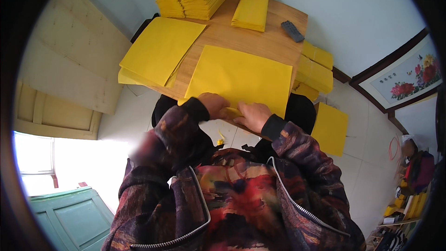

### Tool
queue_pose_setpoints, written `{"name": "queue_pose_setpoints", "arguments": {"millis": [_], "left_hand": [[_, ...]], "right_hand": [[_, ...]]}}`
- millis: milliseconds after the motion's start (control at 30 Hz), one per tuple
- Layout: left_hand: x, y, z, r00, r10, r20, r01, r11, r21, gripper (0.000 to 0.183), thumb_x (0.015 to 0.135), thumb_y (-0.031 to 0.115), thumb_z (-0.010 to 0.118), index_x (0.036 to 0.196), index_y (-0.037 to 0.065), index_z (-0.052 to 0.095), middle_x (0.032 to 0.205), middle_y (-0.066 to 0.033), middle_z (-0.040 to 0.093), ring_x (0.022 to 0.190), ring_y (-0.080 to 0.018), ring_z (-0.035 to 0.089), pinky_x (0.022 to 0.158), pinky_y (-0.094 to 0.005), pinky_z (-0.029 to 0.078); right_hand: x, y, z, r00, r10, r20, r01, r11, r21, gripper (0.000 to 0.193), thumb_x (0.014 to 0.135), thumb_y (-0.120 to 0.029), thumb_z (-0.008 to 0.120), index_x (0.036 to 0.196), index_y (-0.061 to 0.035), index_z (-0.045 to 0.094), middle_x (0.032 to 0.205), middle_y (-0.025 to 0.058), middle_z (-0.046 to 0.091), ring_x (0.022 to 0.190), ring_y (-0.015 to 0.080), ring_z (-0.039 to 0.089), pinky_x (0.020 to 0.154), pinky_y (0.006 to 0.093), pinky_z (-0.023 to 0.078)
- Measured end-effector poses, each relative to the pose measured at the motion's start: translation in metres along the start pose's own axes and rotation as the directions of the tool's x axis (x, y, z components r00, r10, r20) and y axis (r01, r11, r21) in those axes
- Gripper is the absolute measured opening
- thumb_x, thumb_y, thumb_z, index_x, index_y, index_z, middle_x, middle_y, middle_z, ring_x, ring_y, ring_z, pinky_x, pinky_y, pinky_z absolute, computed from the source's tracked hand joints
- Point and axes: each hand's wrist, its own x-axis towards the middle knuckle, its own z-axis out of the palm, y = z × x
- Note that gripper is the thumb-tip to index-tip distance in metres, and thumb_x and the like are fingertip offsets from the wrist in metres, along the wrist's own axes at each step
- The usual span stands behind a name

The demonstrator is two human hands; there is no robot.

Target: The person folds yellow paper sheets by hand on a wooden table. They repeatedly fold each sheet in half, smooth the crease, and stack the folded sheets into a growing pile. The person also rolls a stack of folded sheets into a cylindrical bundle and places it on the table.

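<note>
Jacket (241, 204) nearest | left hand (213, 104) and right hand (253, 115) pinch sheet (241, 79) at near edge, on table (260, 37) | stack (160, 49) left of grip | risk: uneven pinch could skew the fold

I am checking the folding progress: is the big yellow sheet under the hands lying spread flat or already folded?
Mostly spread: the yellow sheet lies flat on the wooden table. Only its near edge is being turned up under the left hand and right hand.
</note>
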Motion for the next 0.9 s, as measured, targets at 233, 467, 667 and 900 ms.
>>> {"name": "queue_pose_setpoints", "arguments": {"millis": [233,467,667,900], "left_hand": [[-0.015,0.016,0.016,0.986,-0.130,-0.102,0.131,0.991,-0.003,0.042,0.072,0.037,0.075,0.098,0.010,0.056,0.087,-0.0169,0.066,0.087,-0.0358,0.064,0.074,-0.0466,0.049],[0.002,0.003,-0.010,0.995,-0.018,0.101,0.019,1.000,-0.015,0.036,0.069,0.031,0.075,0.097,0.010,0.065,0.087,-0.0153,0.067,0.087,-0.0345,0.064,0.075,-0.0453,0.049],[-0.008,0.018,0.005,0.977,-0.066,-0.201,0.105,0.976,0.191,0.037,0.068,0.027,0.075,0.097,0.006,0.065,0.085,-0.0156,0.068,0.085,-0.0325,0.066,0.073,-0.0454,0.051],[-0.008,0.007,-0.008,0.991,-0.008,0.136,0.019,0.997,-0.076,0.031,0.071,0.019,0.073,0.096,0.008,0.060,0.085,-0.0156,0.067,0.087,-0.0335,0.065,0.073,-0.0461,0.049]], "right_hand": [[0.019,0.021,-0.022,0.927,-0.135,0.350,0.037,0.962,0.272,0.051,0.077,-0.046,0.070,0.096,0.0009,0.062,0.092,0.0226,0.066,0.091,0.0392,0.062,0.077,0.0431,0.050],[0.005,0.013,-0.006,0.990,-0.006,0.144,0.014,0.998,-0.054,0.041,0.070,-0.031,0.075,0.093,-0.0008,0.061,0.090,0.0215,0.067,0.088,0.0379,0.064,0.076,0.0458,0.051],[0.013,0.032,-0.020,0.964,-0.097,0.246,0.072,0.991,0.109,0.042,0.071,-0.029,0.073,0.098,-0.0006,0.059,0.092,0.0207,0.066,0.089,0.0390,0.063,0.075,0.0467,0.050],[-0.005,0.011,-0.014,0.998,-0.065,0.015,0.066,0.991,-0.117,0.034,0.069,-0.023,0.071,0.094,-0.0003,0.062,0.090,0.0199,0.067,0.088,0.0370,0.065,0.076,0.0460,0.051]]}}
